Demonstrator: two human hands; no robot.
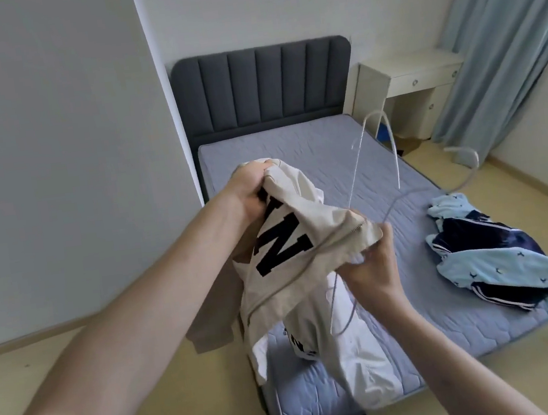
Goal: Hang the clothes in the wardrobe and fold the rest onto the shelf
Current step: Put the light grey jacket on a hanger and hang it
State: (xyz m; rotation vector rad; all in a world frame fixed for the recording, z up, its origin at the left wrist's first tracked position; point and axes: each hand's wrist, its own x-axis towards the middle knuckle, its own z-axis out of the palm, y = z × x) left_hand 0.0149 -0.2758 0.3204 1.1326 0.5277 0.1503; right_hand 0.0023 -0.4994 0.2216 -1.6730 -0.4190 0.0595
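A cream garment (pixel 294 273) with large black letters hangs in the air over the near end of the bed. My left hand (pixel 250 193) grips its upper edge. My right hand (pixel 372 264) pinches another edge of the cloth together with a thin clear hanger (pixel 377 160), whose hook rises up and to the right. Part of the hanger wire runs down inside the cloth. A white garment (pixel 360 362) trails beneath onto the mattress.
The bed (pixel 310 147) has a grey-blue mattress and a dark padded headboard (pixel 261 84). A pile of light blue and navy clothes (pixel 492 256) lies on its right side. A cream desk (pixel 413 86) and blue curtains (pixel 500 41) stand at the back right.
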